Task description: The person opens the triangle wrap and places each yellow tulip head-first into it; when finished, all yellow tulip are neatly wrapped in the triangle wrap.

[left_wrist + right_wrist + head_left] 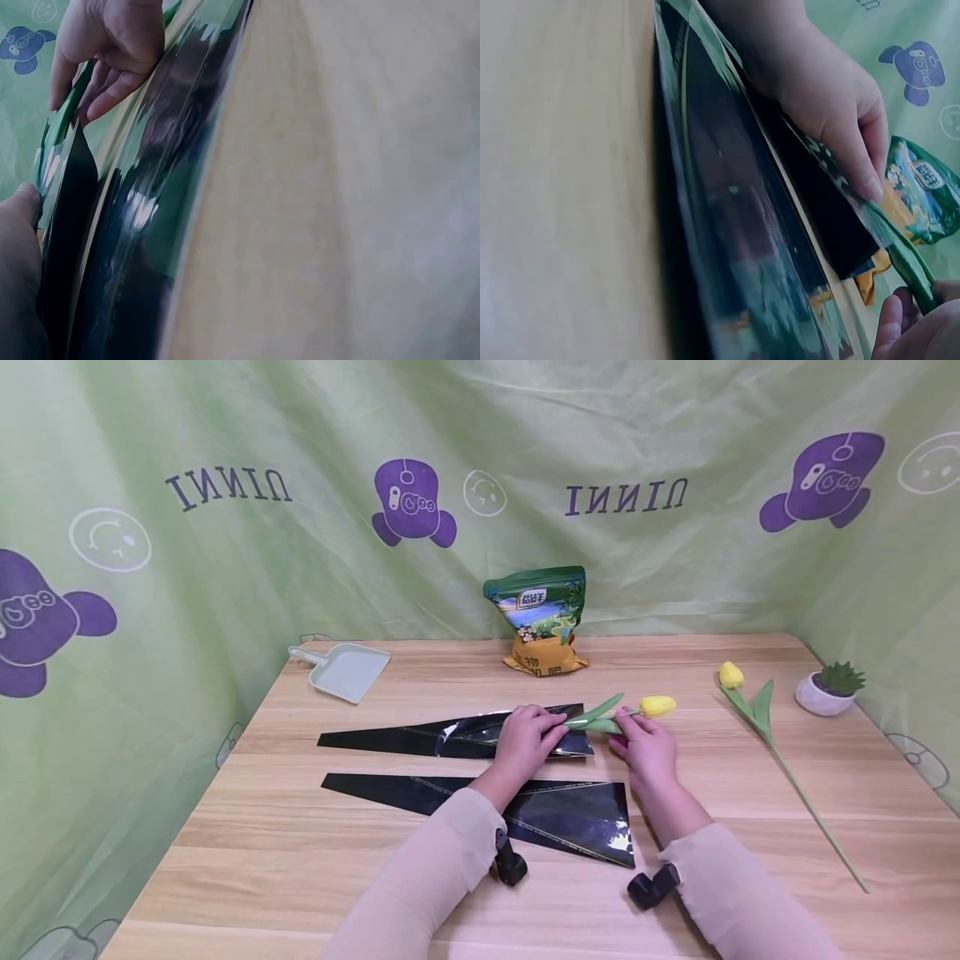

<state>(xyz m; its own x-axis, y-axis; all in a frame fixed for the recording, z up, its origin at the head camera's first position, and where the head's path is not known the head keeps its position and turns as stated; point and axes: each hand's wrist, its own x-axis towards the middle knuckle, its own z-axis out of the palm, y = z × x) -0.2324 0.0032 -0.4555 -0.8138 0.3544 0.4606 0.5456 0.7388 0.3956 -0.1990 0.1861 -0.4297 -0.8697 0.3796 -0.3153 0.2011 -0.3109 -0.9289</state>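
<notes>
At the wide end of the far black flower sleeve [390, 739], which has a clear film front, my left hand [525, 743] pinches the sleeve's edge between thumb and fingers. A yellow artificial tulip [657, 706] lies across that opening, its stem inside the sleeve and its green leaves partly at the mouth. Just below the bloom, my right hand [648, 750] grips the stem and leaves. In the right wrist view, the left thumb presses the film beside the green leaf [907, 259]. Nearer to me lies a second black sleeve [577, 818], flat under my left forearm.
Another yellow tulip [776, 752] lies at the right, near a small potted succulent [825, 693]. A green and orange bag [543, 622] stands at the back. A pale dustpan [348, 672] lies at the back left of the wooden table [247, 860].
</notes>
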